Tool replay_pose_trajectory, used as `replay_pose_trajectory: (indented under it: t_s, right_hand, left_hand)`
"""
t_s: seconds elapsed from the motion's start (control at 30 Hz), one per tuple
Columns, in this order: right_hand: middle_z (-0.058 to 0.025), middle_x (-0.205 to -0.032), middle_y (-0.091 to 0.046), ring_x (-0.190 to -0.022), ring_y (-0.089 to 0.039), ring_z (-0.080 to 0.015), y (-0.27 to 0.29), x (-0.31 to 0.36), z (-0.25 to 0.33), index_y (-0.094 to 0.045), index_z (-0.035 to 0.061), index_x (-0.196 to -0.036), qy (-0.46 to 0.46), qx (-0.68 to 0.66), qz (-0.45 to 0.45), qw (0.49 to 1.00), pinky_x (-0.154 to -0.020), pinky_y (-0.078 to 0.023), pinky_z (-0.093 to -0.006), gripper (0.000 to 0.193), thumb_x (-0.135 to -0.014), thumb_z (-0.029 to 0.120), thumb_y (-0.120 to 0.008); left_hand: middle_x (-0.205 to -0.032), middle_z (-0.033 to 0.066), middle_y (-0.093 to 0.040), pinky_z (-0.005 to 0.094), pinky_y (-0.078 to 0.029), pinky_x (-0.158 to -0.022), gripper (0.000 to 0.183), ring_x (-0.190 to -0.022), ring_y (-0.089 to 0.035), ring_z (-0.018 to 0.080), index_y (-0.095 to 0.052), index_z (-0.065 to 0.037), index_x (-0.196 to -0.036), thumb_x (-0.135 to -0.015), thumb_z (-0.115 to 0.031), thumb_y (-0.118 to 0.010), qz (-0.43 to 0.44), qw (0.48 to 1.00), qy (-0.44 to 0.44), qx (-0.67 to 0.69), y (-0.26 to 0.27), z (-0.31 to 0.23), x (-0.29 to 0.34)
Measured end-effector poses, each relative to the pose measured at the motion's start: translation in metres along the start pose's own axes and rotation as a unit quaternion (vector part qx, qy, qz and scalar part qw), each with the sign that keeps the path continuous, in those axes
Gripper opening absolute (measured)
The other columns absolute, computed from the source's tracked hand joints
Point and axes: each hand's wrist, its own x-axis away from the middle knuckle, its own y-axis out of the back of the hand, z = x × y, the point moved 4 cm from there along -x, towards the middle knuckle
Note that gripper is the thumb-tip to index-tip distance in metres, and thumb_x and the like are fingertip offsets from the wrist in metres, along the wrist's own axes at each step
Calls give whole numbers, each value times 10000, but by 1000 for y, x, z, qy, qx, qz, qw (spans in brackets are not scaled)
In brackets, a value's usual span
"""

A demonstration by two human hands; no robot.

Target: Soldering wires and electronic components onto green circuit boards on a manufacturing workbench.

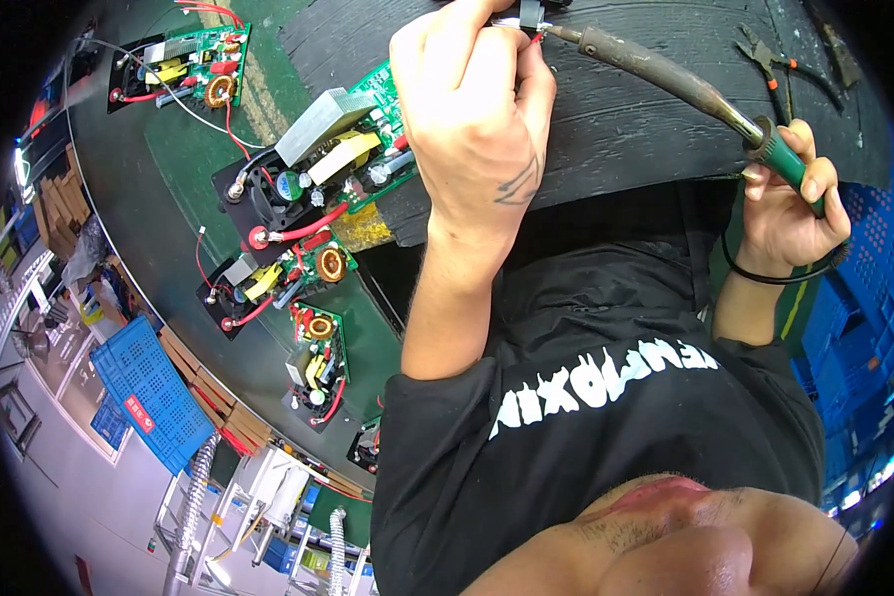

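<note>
The right grip (787,214), upper right, squeezes the soldering iron (666,76). Its tip is at the top middle, near the left grip (475,104); I can't tell if that's closed.

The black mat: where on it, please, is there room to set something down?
Bare mat lies between left hand and right hand, this side of the iron, and between iron and pliers. Around the left hand, iron tip and board it's crowded.
</note>
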Motion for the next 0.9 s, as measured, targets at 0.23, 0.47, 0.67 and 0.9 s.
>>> replay_pose_trajectory:
  t_s: [0.23,0.47,0.67,0.9]
  right_hand:
    - [-320,-1343,-588,-809,-716,-417,-2,0,0,-612,80,-816,3,12,1,1000,-664,-616,-425,372,-969,385,-464]
    - [-309,-1346,-590,-806,-716,-407,-1,0,0,-608,91,-809,7,12,2,1000,-674,-610,-447,364,-963,390,-470]
    - [-306,-1345,-590,-798,-717,-401,-1,-1,0,-607,94,-810,11,16,12,1000,-680,-609,-446,358,-960,387,-466]
    - [-307,-1337,-593,-795,-722,-405,-3,0,2,-610,97,-807,10,27,7,1000,-687,-616,-442,359,-961,383,-458]
  left_hand:
    - [-1082,185,-707,403,-510,-837,196,-925,-632,349,-677,38,-895,-721,87,-753,4,1000,0,5,1,0,-1]
    - [-1085,179,-701,410,-506,-843,207,-932,-627,353,-671,38,-910,-725,90,-748,19,1000,-4,0,1,1,0]
    - [-1099,182,-693,416,-503,-856,208,-945,-625,357,-668,41,-930,-742,86,-745,38,999,-1,-14,-1,3,-1]
    - [-1107,191,-684,428,-499,-871,195,-959,-622,366,-669,43,-948,-768,79,-734,34,999,-12,-9,1,0,-2]
